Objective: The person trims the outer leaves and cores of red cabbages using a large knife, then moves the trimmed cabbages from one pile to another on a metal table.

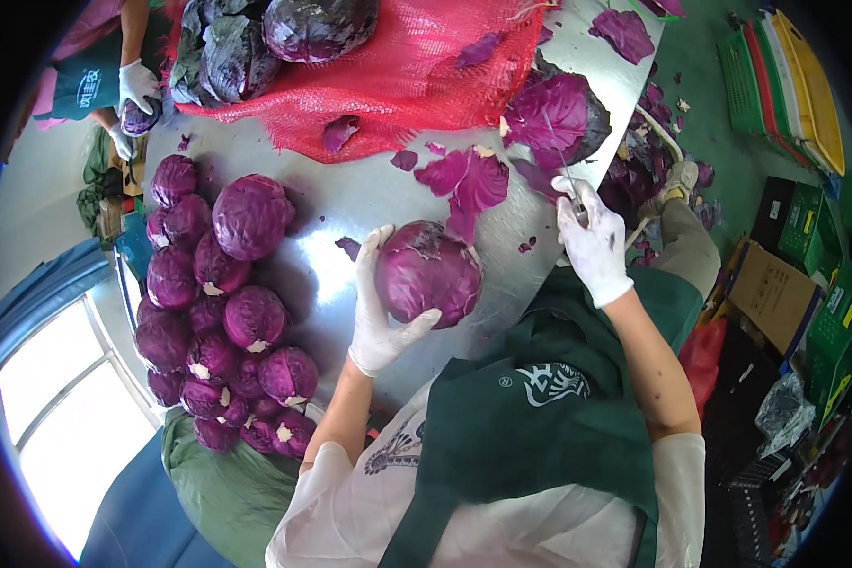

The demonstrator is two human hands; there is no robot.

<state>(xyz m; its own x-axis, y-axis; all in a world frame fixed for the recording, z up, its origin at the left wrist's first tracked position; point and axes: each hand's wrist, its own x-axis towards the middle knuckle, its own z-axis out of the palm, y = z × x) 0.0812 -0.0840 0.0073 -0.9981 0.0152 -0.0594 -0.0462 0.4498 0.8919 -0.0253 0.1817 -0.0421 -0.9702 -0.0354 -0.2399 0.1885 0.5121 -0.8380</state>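
Observation:
My left hand [383, 316], in a white glove, grips a red cabbage [432, 273] over the metal table [341, 192]. Its thumb and fingers wrap the cabbage's left side, and a ragged torn patch shows on its upper face. My right hand [595, 238], gloved too, is shut on the handle of a knife [562, 153] near the table's right edge. The thin blade points up and away, in front of loose purple outer leaves [550, 113]. More torn leaves [468, 181] lie just beyond the held cabbage.
Trimmed red cabbages [213, 312] crowd the table's left side. A red mesh sack [397, 85] lies across the far part, bearing untrimmed cabbages [319, 28]. At upper left a co-worker's gloved hand [138, 85] rests on a cabbage. Leaf scraps [639, 167] and stacked crates [788, 92] are at right.

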